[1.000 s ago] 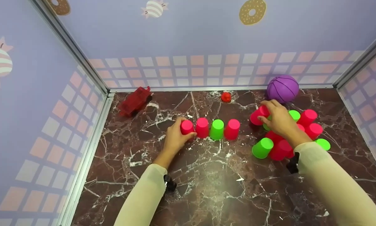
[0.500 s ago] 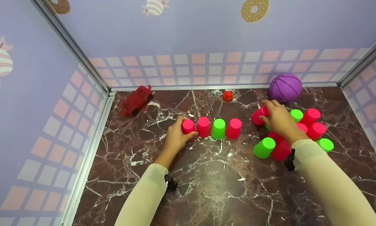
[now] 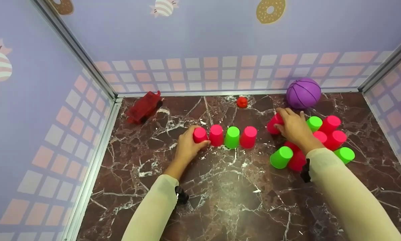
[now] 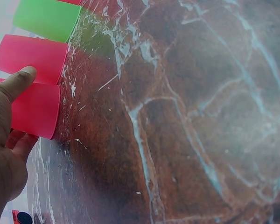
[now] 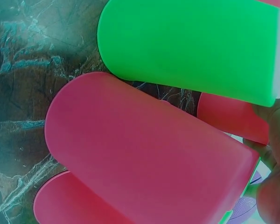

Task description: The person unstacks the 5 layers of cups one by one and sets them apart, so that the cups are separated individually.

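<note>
In the head view, my left hand (image 3: 186, 146) grips an upside-down pink cup (image 3: 200, 134) at the left end of a short row. Beside it stand a pink cup (image 3: 216, 135), a green cup (image 3: 232, 137) and another pink cup (image 3: 248, 137). Thumb and fingers of my right hand (image 3: 296, 130) pinch a slightly tilted pink cup (image 3: 273, 125) at the left edge of a cluster. The right wrist view shows this held cup (image 5: 233, 115) partly hidden behind a large green cup (image 5: 186, 49) and a pink cup (image 5: 144, 144). My right hand covers part of the cluster.
More pink and green cups, among them a green cup (image 3: 281, 157) and a pink cup (image 3: 335, 140), stand close together at the right. Behind them rests a purple ball (image 3: 303, 93). A small red toy (image 3: 242, 102) and a red toy vehicle (image 3: 144, 107) lie near the back wall (image 3: 200, 40).
My right hand has shifted slightly left with its pink cup, and one finger now stands apart from the others. The left hand and the row stay in place.
</note>
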`<action>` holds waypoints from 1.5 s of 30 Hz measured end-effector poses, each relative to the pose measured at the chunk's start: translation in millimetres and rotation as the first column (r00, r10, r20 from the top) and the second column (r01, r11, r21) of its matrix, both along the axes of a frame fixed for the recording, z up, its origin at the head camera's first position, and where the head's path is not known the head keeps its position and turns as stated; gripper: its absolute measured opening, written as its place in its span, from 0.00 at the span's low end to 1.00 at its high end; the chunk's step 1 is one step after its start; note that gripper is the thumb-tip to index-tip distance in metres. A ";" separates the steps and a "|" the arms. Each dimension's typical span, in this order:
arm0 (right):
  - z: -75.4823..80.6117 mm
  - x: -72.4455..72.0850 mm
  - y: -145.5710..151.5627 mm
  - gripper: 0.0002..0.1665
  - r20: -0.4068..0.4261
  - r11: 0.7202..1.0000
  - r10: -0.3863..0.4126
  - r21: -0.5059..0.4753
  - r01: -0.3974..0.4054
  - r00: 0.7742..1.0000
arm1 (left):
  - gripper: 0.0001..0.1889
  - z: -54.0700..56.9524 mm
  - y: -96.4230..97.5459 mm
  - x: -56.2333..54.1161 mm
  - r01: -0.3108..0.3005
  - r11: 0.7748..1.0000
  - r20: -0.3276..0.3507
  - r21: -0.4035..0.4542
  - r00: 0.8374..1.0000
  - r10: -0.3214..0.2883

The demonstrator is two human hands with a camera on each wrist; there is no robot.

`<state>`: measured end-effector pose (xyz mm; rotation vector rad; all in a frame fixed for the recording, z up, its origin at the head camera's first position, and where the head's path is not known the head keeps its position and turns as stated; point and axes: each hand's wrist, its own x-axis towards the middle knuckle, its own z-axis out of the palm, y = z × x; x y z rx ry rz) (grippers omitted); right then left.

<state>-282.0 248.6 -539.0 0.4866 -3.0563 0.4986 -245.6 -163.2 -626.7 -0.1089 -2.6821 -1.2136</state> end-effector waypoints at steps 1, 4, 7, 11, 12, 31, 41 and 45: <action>-0.2 -0.1 -0.3 0.37 -0.002 1.000 0.000 0.009 0.000 1.000 | 0.37 -8.4 -1.5 -3.9 0.002 1.000 -0.011 -0.011 1.000 -0.002; 0.4 -0.6 -1.5 0.37 -0.006 0.999 -0.007 0.032 0.007 1.000 | 0.38 -25.6 -4.8 -11.8 0.001 0.999 -0.017 -0.049 1.000 -0.002; 1.6 -0.5 -2.9 0.37 -0.010 0.999 -0.020 0.045 0.021 1.000 | 0.39 -33.0 -5.9 -15.5 -0.004 0.997 -0.008 -0.074 1.000 0.003; 3.4 1.8 -5.3 0.40 -0.031 0.998 -0.042 0.040 0.043 0.999 | 0.38 -30.5 -5.5 -14.2 0.015 0.998 0.018 -0.062 1.000 -0.014; 4.0 2.5 -6.3 0.40 -0.041 0.998 -0.044 0.035 0.045 0.998 | 0.38 -29.5 -5.3 -13.7 0.020 0.998 0.019 -0.060 1.000 -0.019; 15.6 22.0 -64.2 0.41 -0.061 0.974 0.203 -0.091 -0.208 0.977 | 0.37 -38.4 -7.6 -14.8 0.019 0.994 0.010 -0.108 1.000 -0.018; -0.8 31.5 -78.6 0.45 -0.017 0.962 0.272 -0.021 -0.273 0.962 | 0.36 -34.4 -4.8 -12.9 0.018 0.996 0.015 -0.085 1.000 -0.017; -5.0 32.2 -78.9 0.41 -0.065 0.958 0.283 -0.024 -0.285 0.957 | 0.37 -33.2 -3.4 -13.3 0.020 0.997 0.003 -0.081 1.000 -0.020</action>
